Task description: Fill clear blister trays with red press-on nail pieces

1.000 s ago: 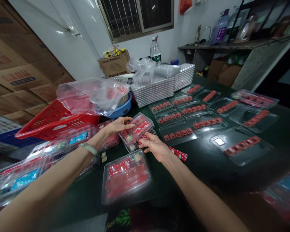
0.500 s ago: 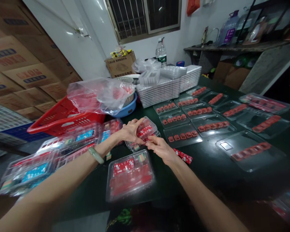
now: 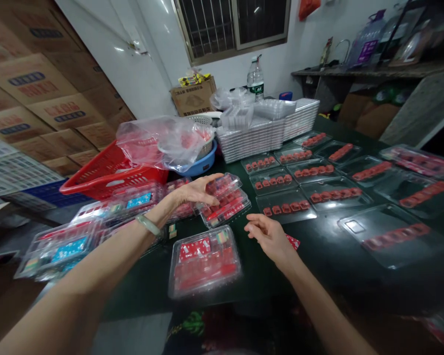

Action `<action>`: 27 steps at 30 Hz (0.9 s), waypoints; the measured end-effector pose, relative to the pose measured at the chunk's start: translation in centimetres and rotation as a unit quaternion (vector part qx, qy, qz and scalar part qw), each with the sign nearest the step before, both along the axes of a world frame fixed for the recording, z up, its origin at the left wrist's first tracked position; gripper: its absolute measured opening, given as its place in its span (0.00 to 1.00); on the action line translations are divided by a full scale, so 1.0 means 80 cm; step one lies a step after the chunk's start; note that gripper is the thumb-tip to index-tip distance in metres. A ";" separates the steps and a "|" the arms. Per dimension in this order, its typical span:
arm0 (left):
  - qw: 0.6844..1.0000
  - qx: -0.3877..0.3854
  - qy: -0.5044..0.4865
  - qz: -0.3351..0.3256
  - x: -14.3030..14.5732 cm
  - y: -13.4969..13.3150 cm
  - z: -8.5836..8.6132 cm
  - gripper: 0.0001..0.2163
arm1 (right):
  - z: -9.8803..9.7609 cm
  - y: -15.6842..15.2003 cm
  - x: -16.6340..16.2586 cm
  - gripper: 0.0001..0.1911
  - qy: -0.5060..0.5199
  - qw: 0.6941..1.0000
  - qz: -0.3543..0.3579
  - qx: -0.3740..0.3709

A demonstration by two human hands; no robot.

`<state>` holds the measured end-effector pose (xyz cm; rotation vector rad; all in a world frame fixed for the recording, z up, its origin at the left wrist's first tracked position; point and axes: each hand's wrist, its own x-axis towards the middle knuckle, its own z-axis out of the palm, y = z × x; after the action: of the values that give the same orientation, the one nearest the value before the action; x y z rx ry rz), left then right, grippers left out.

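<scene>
My left hand (image 3: 202, 190), with a pale green bangle at its wrist, grips the upper clear plastic box (image 3: 224, 184) between thumb and fingers. Red pieces fill another clear box (image 3: 227, 209) just below it. My right hand (image 3: 269, 239) hovers to the right of these boxes, its fingers loosely curled and apart, and nothing shows in them. Partly hidden behind that hand is a red dotted packet (image 3: 293, 241). Nearer to me lies a closed clear box (image 3: 206, 261) with a red dotted packet, a small striped block and red items inside.
Packed clear boxes (image 3: 68, 249) with blue and red packets pile up on the left, before a red basket (image 3: 96, 180). Stacked clear trays (image 3: 251, 140) stand behind. On the right, several open trays (image 3: 336, 195) hold rows of red pieces. A small striped block (image 3: 172, 230) lies near my left wrist.
My right hand has drawn away from the boxes, to the right and toward me. My left hand stays at the upper box, and more of the box below now shows. The view has shifted slightly.
</scene>
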<state>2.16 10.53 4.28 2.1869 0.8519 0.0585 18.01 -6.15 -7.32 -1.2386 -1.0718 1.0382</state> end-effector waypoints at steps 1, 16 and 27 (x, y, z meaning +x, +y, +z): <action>1.000 0.007 -0.007 -0.002 -0.001 0.002 0.001 0.42 | -0.001 -0.002 0.000 0.15 -0.006 1.000 -0.001 -0.001; 0.997 0.000 -0.080 0.024 -0.041 -0.009 0.053 0.36 | 0.008 -0.041 0.020 0.17 -0.554 0.824 -0.112 0.030; 0.997 0.052 -0.059 -0.024 -0.100 -0.036 0.063 0.34 | 0.001 -0.065 0.054 0.09 -0.658 0.746 -0.103 0.003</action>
<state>-5.85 7.64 9.34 2.2759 0.7438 0.2105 22.35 -11.31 -7.26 -2.0702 -1.8732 -0.2181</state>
